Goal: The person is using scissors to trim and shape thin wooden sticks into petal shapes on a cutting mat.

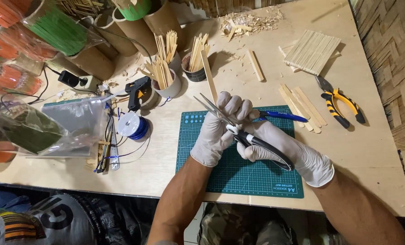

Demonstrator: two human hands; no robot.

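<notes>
White-gloved left hand [218,129] has its grip closed on a flat wooden stick [209,75], held upright over the green cutting mat [198,149]. Right hand [275,145] grips black-handled scissors [239,129], blades parted beside the stick. Yellow pliers [341,104] and loose sticks [302,106] lie right on the tabletop [375,154].

1. Both hands, left hand [218,129] and right hand [284,147], wear white gloves.
2. The scissors [243,134] in their grip have silver blades and black handles.
3. The cutting mat [239,174] under the hands is teal with a pale grid.
4. The wooden stick [209,75] above them is light tan.
5. The pliers [341,105] to the right are yellow and black.
6. The bench [370,149] is pale plywood.
</notes>
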